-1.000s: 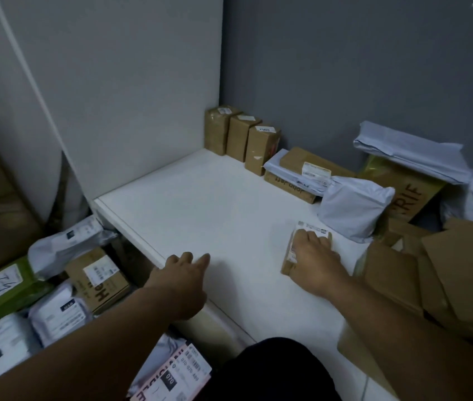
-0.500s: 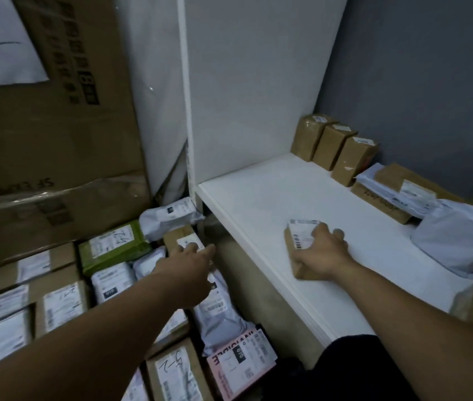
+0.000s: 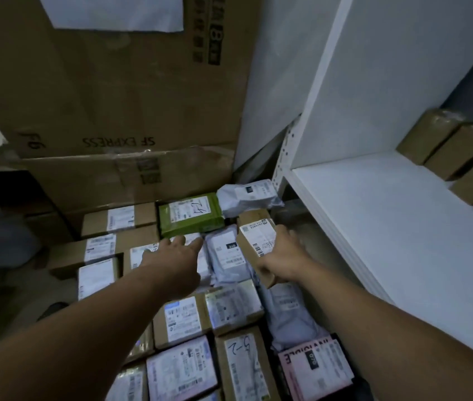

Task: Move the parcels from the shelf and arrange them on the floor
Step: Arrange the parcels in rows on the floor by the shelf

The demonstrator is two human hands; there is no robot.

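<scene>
The white shelf (image 3: 403, 233) is holding a row of taped brown boxes (image 3: 458, 151) standing against its back wall, on the right. On the floor beside it, labelled parcels are lying packed in rows: a green parcel (image 3: 190, 215), a grey mailer bag (image 3: 248, 195) just beside it, brown cartons (image 3: 119, 218) and a pink parcel (image 3: 316, 369) nearest the camera. A large cardboard box (image 3: 113, 96) is standing behind them. The right hand (image 3: 284, 256) is gripping a small brown parcel (image 3: 255, 241), fingers curled round its far edge, holding it tilted above the floor parcels, off the shelf. The left hand (image 3: 177, 256) is reaching out with fingers (image 3: 193, 243) nearly straight, holding nothing, tips just below the green parcel; whether they are touching anything is unclear.
</scene>
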